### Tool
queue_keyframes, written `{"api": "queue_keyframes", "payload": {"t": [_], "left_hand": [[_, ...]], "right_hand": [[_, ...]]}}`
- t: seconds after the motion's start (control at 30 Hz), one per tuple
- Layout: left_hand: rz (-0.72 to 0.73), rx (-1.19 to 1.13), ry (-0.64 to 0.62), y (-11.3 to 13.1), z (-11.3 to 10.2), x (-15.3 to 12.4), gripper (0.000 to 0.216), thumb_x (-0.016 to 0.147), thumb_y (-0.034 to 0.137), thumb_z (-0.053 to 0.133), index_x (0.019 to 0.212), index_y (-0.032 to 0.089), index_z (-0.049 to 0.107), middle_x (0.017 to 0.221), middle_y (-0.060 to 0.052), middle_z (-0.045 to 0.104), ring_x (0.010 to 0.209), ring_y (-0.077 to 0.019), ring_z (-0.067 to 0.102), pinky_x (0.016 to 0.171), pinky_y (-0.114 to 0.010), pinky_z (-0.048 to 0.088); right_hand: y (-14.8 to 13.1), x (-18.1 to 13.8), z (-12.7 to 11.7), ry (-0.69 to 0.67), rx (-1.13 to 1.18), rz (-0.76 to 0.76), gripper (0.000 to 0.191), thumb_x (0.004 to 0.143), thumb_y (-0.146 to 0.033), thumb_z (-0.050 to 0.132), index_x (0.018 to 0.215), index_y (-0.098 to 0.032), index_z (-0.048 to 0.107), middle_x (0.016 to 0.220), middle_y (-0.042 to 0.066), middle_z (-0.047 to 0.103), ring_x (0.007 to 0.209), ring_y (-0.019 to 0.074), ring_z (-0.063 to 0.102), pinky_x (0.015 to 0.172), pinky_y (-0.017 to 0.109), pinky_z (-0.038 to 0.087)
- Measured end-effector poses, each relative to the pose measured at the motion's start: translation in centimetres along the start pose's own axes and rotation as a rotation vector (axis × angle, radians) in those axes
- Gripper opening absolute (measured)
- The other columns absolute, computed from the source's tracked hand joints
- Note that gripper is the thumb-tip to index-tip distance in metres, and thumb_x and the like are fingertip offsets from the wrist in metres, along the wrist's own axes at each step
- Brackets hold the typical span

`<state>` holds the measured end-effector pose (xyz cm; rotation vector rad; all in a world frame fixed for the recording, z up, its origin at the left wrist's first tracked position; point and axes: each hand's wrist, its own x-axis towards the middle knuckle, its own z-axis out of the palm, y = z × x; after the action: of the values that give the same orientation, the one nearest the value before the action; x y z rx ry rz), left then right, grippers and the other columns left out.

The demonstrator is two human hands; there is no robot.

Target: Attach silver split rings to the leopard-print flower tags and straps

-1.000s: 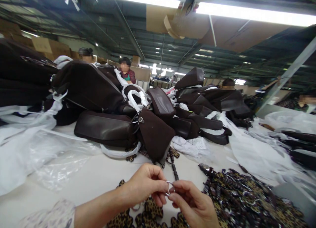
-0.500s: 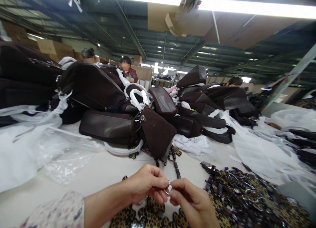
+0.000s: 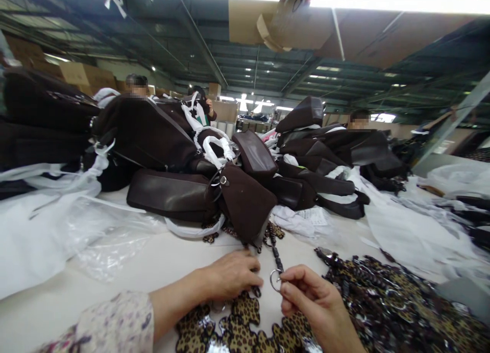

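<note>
My right hand [image 3: 316, 299] pinches a thin silver split ring [image 3: 274, 280] between thumb and fingertips. My left hand [image 3: 231, 275] reaches low over the table, palm down, with its fingers a little apart. Just below those fingertips is a small dark loop [image 3: 255, 291]; I cannot tell whether they touch it. Leopard-print pieces [image 3: 243, 317] with dark edges and shiny metal parts lie under and between both wrists. A dark braided strap [image 3: 276, 256] runs up behind the ring toward the bags.
Dark brown bags [image 3: 248, 202] with white-wrapped handles are piled across the table. A heap of leopard-print pieces and dark straps [image 3: 383, 297] lies at right. Clear plastic [image 3: 111, 251] and white sheets [image 3: 30, 246] spread at left. Co-workers [image 3: 209, 110] are behind the bags.
Both hands were together at the ring. My left hand has let go of it and moved left, down over the leopard-print pieces. My right hand keeps the ring, slightly farther right.
</note>
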<state>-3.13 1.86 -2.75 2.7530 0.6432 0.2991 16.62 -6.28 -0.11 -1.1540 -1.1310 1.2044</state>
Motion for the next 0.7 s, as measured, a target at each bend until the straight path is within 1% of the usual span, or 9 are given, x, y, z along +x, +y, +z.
{"api": "queue_keyframes", "payload": {"t": [0.07,0.1,0.2,0.3,0.4,0.47,0.53,0.6,0.7], "left_hand": [[0.035,0.070,-0.025,0.0,0.7,0.3,0.012,0.086,0.020,0.063,0.097,0.022,0.069,0.108,-0.008,0.065,0.098,-0.0230,0.058,0.087,-0.032,0.044],[0.025,0.070,-0.007,0.1,0.6,0.3,0.016,0.086,0.019,0.063,0.101,0.021,0.068,0.110,-0.008,0.064,0.098,-0.0230,0.058,0.087,-0.032,0.044],[-0.083,-0.005,0.054,0.9,-0.4,-0.5,0.025,0.087,0.012,0.058,0.109,0.020,0.065,0.111,-0.009,0.063,0.097,-0.0212,0.058,0.084,-0.029,0.045],[-0.094,-0.090,-0.035,2.3,-1.3,-1.4,0.016,0.086,0.024,0.065,0.101,0.020,0.068,0.100,-0.006,0.062,0.091,-0.0204,0.059,0.077,-0.027,0.045],[-0.071,-0.069,-0.147,3.3,-1.2,-1.9,0.028,0.078,0.037,0.075,0.100,0.021,0.067,0.101,-0.006,0.059,0.093,-0.0233,0.058,0.074,-0.029,0.045],[-0.119,-0.074,-0.173,3.5,-0.9,-1.9,0.034,0.075,0.037,0.077,0.102,0.021,0.065,0.103,-0.006,0.058,0.094,-0.0241,0.057,0.074,-0.029,0.044],[-0.175,-0.121,-0.189,3.3,-0.6,-1.7,0.048,0.066,0.039,0.083,0.104,0.020,0.062,0.103,-0.006,0.059,0.092,-0.0243,0.058,0.073,-0.030,0.045],[-0.244,-0.178,-0.215,2.8,-0.6,-1.5,0.050,0.057,0.040,0.086,0.095,0.019,0.061,0.091,-0.003,0.060,0.081,-0.0230,0.058,0.066,-0.029,0.045],[-0.371,-0.330,-0.207,1.8,-1.4,-1.6,0.033,0.058,0.036,0.083,0.072,0.021,0.057,0.068,0.003,0.054,0.066,-0.0184,0.056,0.057,-0.026,0.041]], "right_hand": [[0.1,0.0,-0.1,0.016,-0.011,-0.012,0.033,0.062,-0.046,0.088,0.072,-0.018,0.072,0.048,-0.003,0.065,0.045,0.0118,0.061,0.047,0.020,0.054],[0.1,0.0,-0.2,0.022,-0.016,-0.019,0.033,0.062,-0.046,0.088,0.072,-0.018,0.072,0.049,-0.003,0.066,0.046,0.0121,0.061,0.047,0.021,0.054],[0.3,0.2,-0.5,0.020,-0.024,-0.026,0.032,0.063,-0.045,0.087,0.072,-0.018,0.071,0.051,-0.003,0.065,0.047,0.0132,0.063,0.047,0.022,0.056],[0.6,0.3,-0.6,-0.019,-0.026,-0.025,0.030,0.066,-0.044,0.086,0.073,-0.018,0.071,0.051,-0.002,0.066,0.047,0.0136,0.063,0.047,0.023,0.055],[0.7,0.3,-0.5,-0.040,-0.016,-0.026,0.028,0.067,-0.042,0.086,0.072,-0.018,0.071,0.052,-0.003,0.066,0.047,0.0134,0.063,0.048,0.022,0.055],[0.6,0.2,-0.4,-0.030,-0.012,-0.025,0.028,0.067,-0.041,0.085,0.073,-0.018,0.071,0.052,-0.003,0.065,0.047,0.0136,0.063,0.048,0.023,0.055],[0.4,0.1,-0.3,-0.040,-0.013,-0.015,0.030,0.066,-0.043,0.086,0.072,-0.018,0.071,0.052,-0.003,0.065,0.047,0.0139,0.063,0.048,0.024,0.055],[0.3,0.0,-0.2,-0.052,-0.016,-0.005,0.032,0.065,-0.046,0.086,0.072,-0.019,0.071,0.051,-0.003,0.066,0.047,0.0139,0.063,0.048,0.023,0.055],[0.1,0.0,-0.2,-0.037,-0.008,0.004,0.033,0.063,-0.047,0.087,0.071,-0.019,0.071,0.051,-0.003,0.066,0.047,0.0130,0.062,0.048,0.022,0.054]]}}
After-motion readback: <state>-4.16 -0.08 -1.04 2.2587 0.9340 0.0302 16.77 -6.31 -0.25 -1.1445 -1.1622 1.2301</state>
